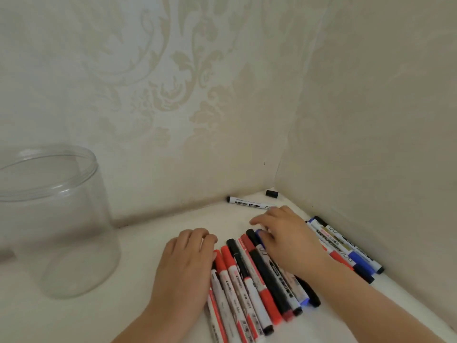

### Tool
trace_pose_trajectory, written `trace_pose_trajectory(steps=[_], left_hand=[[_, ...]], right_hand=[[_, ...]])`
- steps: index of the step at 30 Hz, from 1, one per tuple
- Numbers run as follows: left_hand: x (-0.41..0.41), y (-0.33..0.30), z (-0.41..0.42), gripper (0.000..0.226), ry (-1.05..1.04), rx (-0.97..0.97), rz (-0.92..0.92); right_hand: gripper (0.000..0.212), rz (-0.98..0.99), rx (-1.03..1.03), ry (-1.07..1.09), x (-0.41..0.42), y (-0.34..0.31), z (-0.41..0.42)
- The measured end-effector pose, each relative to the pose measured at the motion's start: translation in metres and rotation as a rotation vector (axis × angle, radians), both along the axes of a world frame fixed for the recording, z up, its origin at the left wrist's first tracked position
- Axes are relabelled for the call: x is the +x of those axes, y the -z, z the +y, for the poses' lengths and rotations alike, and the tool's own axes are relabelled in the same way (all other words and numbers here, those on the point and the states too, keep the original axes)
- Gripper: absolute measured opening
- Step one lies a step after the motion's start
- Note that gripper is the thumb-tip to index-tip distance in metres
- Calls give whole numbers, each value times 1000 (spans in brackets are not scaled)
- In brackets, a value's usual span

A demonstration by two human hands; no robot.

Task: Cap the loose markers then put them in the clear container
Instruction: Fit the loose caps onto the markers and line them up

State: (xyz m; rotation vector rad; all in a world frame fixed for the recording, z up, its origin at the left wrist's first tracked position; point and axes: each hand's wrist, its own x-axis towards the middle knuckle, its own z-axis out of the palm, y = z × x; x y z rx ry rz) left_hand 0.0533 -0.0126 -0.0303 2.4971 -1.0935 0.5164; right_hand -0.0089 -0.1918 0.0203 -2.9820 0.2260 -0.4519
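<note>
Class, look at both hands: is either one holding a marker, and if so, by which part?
Neither plainly holds one. The left hand rests beside the markers; the right hand lies on them, fingers blurred, so no hold can be told.

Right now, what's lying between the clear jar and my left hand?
Nothing: in the head view, only bare white surface separates the clear container from the left hand. The markers lie on the hand's other side.
</note>
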Motion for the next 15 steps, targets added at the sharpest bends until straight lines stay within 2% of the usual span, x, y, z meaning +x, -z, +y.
trace_pose_trajectory(steps=[2, 4, 8, 11, 13, 15], left_hand=[[3, 0, -1, 41, -12, 32, 32], [7, -1, 0, 48, -22, 22, 57], [12, -1, 1, 44, 1, -38, 65], [14, 0, -1, 42, 13, -37, 77], [16, -1, -4, 38, 16, -58, 78], [19, -2, -9, 30, 25, -91, 91]], right_hand=[[36, 51, -50, 75, 26, -1, -16], [37, 106, -157, 112, 53, 3, -22], [28, 206, -347, 177, 90, 14, -22], [19, 261, -405, 162, 99, 18, -21], [12, 149, -451, 105, 98, 14, -18], [24, -72, -376, 103, 87, 5, -18]])
